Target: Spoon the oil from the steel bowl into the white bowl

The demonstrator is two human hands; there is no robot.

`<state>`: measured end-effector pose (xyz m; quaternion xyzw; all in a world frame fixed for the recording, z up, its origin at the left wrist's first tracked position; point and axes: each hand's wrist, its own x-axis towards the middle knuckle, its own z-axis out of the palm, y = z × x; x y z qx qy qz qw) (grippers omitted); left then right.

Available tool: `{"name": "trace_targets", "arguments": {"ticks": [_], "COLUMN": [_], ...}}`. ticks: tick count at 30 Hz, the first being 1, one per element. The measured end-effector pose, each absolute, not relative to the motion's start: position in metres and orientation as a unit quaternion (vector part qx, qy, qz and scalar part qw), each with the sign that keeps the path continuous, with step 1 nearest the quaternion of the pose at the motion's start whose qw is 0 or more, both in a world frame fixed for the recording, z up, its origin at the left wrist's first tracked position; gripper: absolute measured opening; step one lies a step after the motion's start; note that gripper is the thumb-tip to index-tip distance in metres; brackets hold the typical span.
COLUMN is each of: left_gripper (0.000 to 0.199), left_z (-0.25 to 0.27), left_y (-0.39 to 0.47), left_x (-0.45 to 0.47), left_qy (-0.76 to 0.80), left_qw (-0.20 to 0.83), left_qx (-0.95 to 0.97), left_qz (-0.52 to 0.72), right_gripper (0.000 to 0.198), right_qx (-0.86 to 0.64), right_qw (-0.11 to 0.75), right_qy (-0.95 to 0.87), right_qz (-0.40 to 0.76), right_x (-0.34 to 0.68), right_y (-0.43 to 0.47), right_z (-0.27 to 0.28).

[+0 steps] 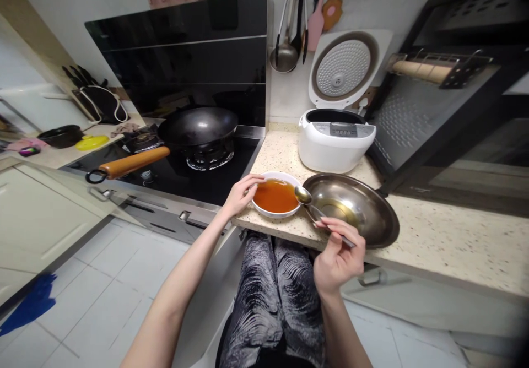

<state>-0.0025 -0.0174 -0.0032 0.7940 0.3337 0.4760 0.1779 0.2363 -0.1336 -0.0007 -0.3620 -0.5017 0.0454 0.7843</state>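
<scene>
The fingers of your right hand are pinched around the thin handle of a shiny metal spoon; those of your left hand lie extended, uncurled, on the rim of the round white bowl. In the head view, the counter is pale and speckled, the wide pan beside the bowl is smooth, shallow metal, and the wok is black with a wooden handle. Your right hand hides part of the pan's near edge, and the rice cooker's inside is dark (its lid stands up). The bowl sits at the counter's front edge, filled with clear amber liquid; the spoon's head hovers by its right rim, whether touching you cannot tell.
</scene>
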Motion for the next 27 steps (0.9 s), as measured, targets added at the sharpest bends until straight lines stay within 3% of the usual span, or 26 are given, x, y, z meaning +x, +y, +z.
{"name": "trace_targets", "arguments": {"ticks": [15, 27], "left_gripper": [0.037, 0.035], "left_z": [-0.001, -0.002], "left_y": [-0.019, -0.019], "left_x": [-0.002, -0.003], "left_qy": [0.338, 0.334], "left_qw": [0.177, 0.181], "left_qx": [0.795, 0.793], "left_qz": [0.472, 0.476], "right_gripper": [0.007, 0.026], "right_qx": [-0.42, -0.408], "right_qw": [0.725, 0.642], "right_qy": [-0.541, -0.64], "right_qz": [-0.071, -0.109], "right_x": [0.276, 0.288], "right_y": [-0.135, -0.135], "right_z": [-0.011, -0.011]}}
